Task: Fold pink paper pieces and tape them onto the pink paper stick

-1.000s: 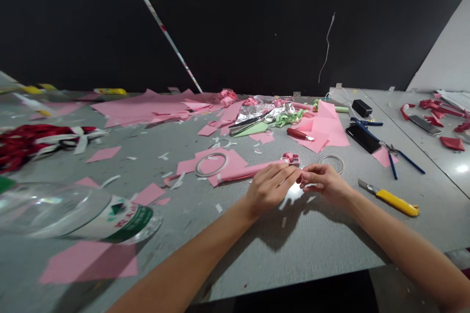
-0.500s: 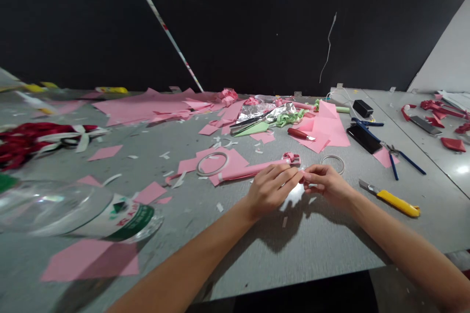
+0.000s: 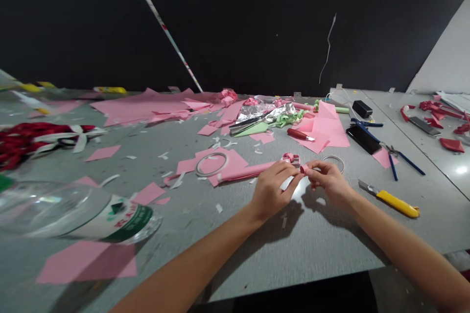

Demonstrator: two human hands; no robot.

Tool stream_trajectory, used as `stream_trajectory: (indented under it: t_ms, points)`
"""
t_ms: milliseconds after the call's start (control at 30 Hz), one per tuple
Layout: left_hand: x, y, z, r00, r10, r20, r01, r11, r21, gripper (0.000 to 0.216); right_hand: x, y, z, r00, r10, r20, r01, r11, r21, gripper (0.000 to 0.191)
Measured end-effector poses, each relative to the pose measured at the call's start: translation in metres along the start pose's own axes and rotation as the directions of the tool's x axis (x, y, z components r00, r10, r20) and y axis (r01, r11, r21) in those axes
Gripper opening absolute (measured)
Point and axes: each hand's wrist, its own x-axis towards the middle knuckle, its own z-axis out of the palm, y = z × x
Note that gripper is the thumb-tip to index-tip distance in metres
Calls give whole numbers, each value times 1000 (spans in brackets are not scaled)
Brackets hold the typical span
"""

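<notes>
Both of my hands meet over the grey table [image 3: 235, 234], a little above its surface. My left hand [image 3: 273, 190] and my right hand [image 3: 328, 180] pinch the same small piece of pink paper [image 3: 304, 168] between their fingertips. Just behind my left hand lies a long rolled pink paper tube [image 3: 244, 172] with a curled pink end [image 3: 291, 157]. A clear tape ring [image 3: 332, 159] rests behind my right hand.
A yellow utility knife [image 3: 391, 199] lies to the right, blue pliers [image 3: 398, 157] and a black phone [image 3: 363, 138] further back. Another tape ring [image 3: 211, 164] sits on pink sheets. A clear plastic bottle [image 3: 73, 210] lies at the left. Pink scraps, scissors [image 3: 249, 123] and foil litter the back.
Both hands have lifted slightly and moved away from me with the pink piece still pinched between them. Nothing else on the table has moved.
</notes>
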Motion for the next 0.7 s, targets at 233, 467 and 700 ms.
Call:
stream_trajectory:
  t_ms: [233, 467, 700]
  points:
    - [-5, 2, 8, 971, -223, 90, 235, 956, -174, 11, 2, 3, -2, 997, -73, -17, 73, 996, -48, 32]
    - [-9, -3, 7, 986, -142, 86, 151, 982, -115, 10, 2, 7, -1, 994, -113, 12, 113, 989, -91, 31]
    - [-10, -4, 8, 990, -108, 90, 116, 989, -92, 10, 3, 7, -1, 997, -81, 17, 82, 994, -74, 30]
